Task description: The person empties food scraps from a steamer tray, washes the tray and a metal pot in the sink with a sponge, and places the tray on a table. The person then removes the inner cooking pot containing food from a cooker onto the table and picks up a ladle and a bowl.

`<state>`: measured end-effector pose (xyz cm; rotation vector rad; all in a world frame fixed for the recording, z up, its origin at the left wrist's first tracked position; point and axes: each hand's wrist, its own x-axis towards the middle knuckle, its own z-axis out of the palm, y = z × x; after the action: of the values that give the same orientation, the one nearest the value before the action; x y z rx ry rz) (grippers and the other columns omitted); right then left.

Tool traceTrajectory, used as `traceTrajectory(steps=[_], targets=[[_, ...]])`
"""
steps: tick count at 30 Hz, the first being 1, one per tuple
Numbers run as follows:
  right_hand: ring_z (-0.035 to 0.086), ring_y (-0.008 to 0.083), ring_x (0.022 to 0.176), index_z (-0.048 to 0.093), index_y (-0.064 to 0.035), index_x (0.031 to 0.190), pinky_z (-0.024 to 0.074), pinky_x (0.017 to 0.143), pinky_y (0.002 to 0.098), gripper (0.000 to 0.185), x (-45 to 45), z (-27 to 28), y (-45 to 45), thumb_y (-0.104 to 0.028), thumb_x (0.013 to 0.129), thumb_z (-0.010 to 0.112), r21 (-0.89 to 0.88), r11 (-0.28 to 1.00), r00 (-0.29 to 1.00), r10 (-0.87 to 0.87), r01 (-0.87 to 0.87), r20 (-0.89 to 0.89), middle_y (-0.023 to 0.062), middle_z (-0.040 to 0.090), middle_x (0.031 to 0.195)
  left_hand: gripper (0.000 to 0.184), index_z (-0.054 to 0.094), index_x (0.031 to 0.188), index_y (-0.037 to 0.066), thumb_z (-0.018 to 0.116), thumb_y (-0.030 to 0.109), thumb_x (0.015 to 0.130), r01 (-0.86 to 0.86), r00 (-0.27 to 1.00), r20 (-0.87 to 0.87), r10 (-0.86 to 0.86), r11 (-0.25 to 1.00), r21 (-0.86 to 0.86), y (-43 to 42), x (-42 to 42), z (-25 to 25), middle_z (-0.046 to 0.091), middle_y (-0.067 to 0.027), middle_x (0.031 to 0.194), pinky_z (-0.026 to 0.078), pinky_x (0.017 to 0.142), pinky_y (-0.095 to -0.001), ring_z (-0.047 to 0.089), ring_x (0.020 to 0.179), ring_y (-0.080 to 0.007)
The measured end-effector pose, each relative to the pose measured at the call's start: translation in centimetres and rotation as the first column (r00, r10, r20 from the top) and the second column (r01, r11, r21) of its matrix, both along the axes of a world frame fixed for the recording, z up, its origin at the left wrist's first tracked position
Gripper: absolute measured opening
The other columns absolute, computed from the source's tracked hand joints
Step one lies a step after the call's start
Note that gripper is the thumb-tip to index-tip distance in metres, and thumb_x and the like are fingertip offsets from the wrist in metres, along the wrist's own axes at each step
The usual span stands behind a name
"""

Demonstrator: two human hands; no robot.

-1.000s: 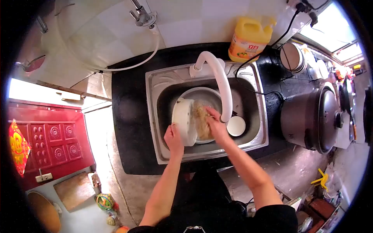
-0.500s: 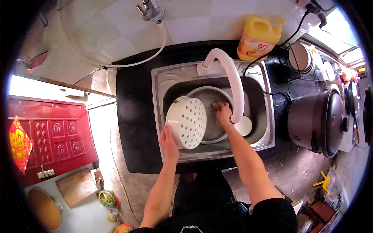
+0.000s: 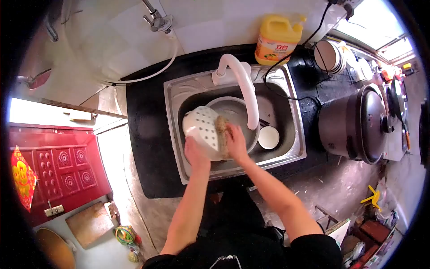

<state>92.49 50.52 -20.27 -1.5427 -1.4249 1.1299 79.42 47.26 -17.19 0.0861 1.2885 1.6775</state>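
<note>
A white colander [image 3: 201, 123] with round holes is tilted over the left side of the sink [image 3: 293, 112]. My left hand [image 3: 197, 151] grips its near lower edge. Pressed against the colander's right side is a brownish scrubber [image 3: 221, 130], and my right hand [image 3: 235, 142] is closed on it. Behind both hands a large metal basin [image 3: 228, 104] sits in the sink, partly covered by the colander. A small white bowl [image 3: 269, 137] rests in the sink to the right of the basin.
The pale faucet [image 3: 244, 85] arches over the basin. A yellow detergent jug [image 3: 275, 40] stands behind the sink, with a black cable [image 3: 295, 97] running past it. On the right are a large lidded pot [image 3: 349, 127] and stacked bowls [image 3: 328, 56].
My right hand has come up out of the basin with the scrubber and now presses it on the colander. The colander has turned and tilted in my left hand. The view has shifted slightly.
</note>
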Motion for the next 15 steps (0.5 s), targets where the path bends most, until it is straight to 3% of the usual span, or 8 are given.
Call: traceTrajectory(steps=[3, 5, 8, 9, 10, 11, 12, 15], targets=[[0.058, 0.0385, 0.096, 0.056, -0.0075, 0.117, 0.0468, 0.085, 0.0407, 0.04, 3.2, -5.1, 2.1, -0.029, 0.083, 0.059, -0.413, 0.89, 0.884, 0.341, -0.194, 0.321, 0.0218, 0.061, 0.102, 0.039, 0.053, 0.119, 0.002, 0.046, 0.034, 0.098, 0.043, 0.998, -0.054, -0.041, 0.998, 0.04, -0.7, -2.7, 1.3, 0.059, -0.0086, 0.112, 0.047, 0.088, -0.0356, 0.058, 0.102, -0.0201], [0.06, 0.0375, 0.095, 0.057, -0.0074, 0.108, 0.0492, 0.081, 0.0475, 0.041, 4.2, -10.1, 3.0, -0.027, 0.075, 0.071, -0.271, 0.962, 0.85, 0.125, 0.022, 0.511, 0.0206, 0.063, 0.101, 0.041, 0.051, 0.121, 0.001, 0.046, 0.035, 0.098, 0.018, 1.0, -0.016, -0.018, 0.999, 0.027, -1.0, -3.5, 1.9, 0.058, -0.009, 0.116, 0.045, 0.091, -0.036, 0.056, 0.106, -0.0202], [0.06, 0.032, 0.085, 0.056, -0.0034, 0.108, 0.0493, 0.075, 0.0404, 0.036, 4.5, -11.9, 3.7, -0.023, 0.079, 0.066, -0.184, 0.972, 0.92, -0.064, 0.145, 0.386, 0.0163, 0.062, 0.097, 0.042, 0.048, 0.123, 0.001, 0.045, 0.035, 0.099, -0.004, 1.0, -0.022, 0.005, 0.999, 0.048, -1.6, -3.5, 1.5, 0.055, -0.0095, 0.12, 0.042, 0.096, -0.0362, 0.054, 0.11, -0.0206], [0.059, 0.0225, 0.088, 0.054, -0.0004, 0.113, 0.0476, 0.078, 0.0334, 0.034, 4.1, -12.4, 3.7, -0.022, 0.086, 0.06, -0.414, 0.907, 0.897, 0.117, 0.078, 0.425, 0.0128, 0.06, 0.098, 0.042, 0.047, 0.124, 0.001, 0.044, 0.034, 0.099, -0.004, 1.0, -0.029, 0.006, 0.998, 0.065, -1.7, -3.1, 1.2, 0.055, -0.0096, 0.121, 0.041, 0.097, -0.0362, 0.053, 0.111, -0.0208], [0.058, 0.0211, 0.088, 0.054, -0.0004, 0.113, 0.0472, 0.078, 0.0323, 0.031, 3.9, -12.9, 3.5, -0.017, 0.087, 0.059, -0.495, 0.864, 0.986, -0.01, 0.091, 0.164, 0.0113, 0.06, 0.098, 0.041, 0.045, 0.126, 0.002, 0.042, 0.033, 0.1, 0.024, 1.0, -0.009, -0.024, 0.998, 0.057, -1.7, -2.7, 1.2, 0.054, -0.0095, 0.122, 0.04, 0.099, -0.0362, 0.052, 0.113, -0.0212], [0.057, 0.0196, 0.088, 0.053, -0.0004, 0.114, 0.0469, 0.078, 0.0312, 0.029, 3.7, -13.3, 3.0, -0.012, 0.087, 0.057, -0.572, 0.816, 0.983, -0.158, 0.076, -0.095, 0.0098, 0.059, 0.098, 0.041, 0.044, 0.127, 0.002, 0.042, 0.033, 0.1, 0.027, 1.0, -0.004, -0.027, 0.997, 0.067, -1.8, -2.3, 1.0, 0.054, -0.0096, 0.123, 0.04, 0.099, -0.036, 0.052, 0.113, -0.0213], [0.056, 0.0181, 0.088, 0.053, -0.0004, 0.114, 0.0465, 0.077, 0.0301, 0.028, 3.5, -13.0, 2.7, -0.007, 0.087, 0.056, -0.636, 0.771, 0.892, -0.312, 0.036, -0.328, 0.0083, 0.059, 0.098, 0.041, 0.043, 0.128, 0.002, 0.041, 0.032, 0.1, 0.027, 1.0, 0.005, -0.027, 0.996, 0.081, -1.7, -1.9, 0.8, 0.054, -0.0097, 0.123, 0.04, 0.099, -0.0359, 0.052, 0.113, -0.0214], [0.053, 0.0156, 0.093, 0.051, -0.0018, 0.117, 0.0443, 0.081, 0.0272, 0.03, 3.1, -1.9, 0.1, 0.0, 0.087, 0.053, -0.376, 0.898, 0.884, -0.353, 0.229, -0.305, 0.0051, 0.056, 0.101, 0.037, 0.043, 0.124, 0.004, 0.042, 0.031, 0.1, 0.009, 0.998, 0.061, -0.015, 0.995, 0.1, -0.1, -0.2, 1.8, 0.053, -0.0093, 0.121, 0.042, 0.097, -0.0366, 0.053, 0.11, -0.0223]])
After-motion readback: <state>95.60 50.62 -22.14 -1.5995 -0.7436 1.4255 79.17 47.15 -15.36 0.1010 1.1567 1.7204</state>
